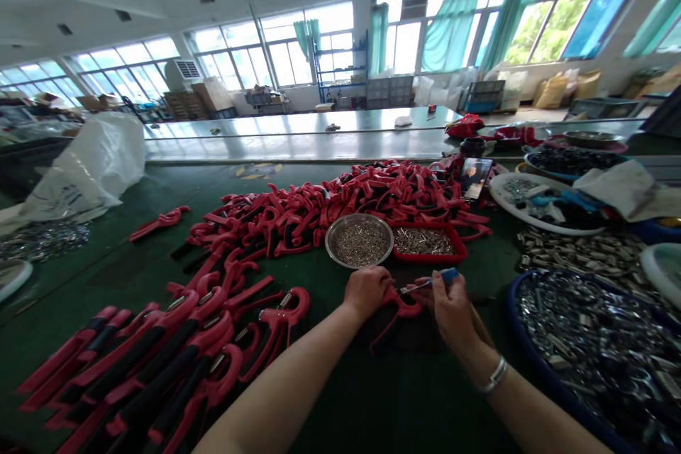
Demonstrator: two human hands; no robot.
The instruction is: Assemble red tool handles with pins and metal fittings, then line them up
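Note:
My left hand (367, 291) is closed on a red plier-like tool (396, 312) with a dark grip, its handles spread toward me on the green table. My right hand (452, 312) grips a slim metal-shafted tool with a blue end (450, 274), which looks like a screwdriver. Its shaft points left, at the head of the red tool; the exact contact is too small to make out. Just beyond my hands stand a round metal bowl (390, 234) of small metal parts and a red tray (462, 252) of pin-like pieces.
Similar red tools form a large pile (319, 206) behind the bowl. More, with springs fitted, lie in rows (175, 340) at left. On the right is a blue basin (511, 319) of metal parts, beside loose metal pieces (579, 255). A phone (475, 179) leans against the pile.

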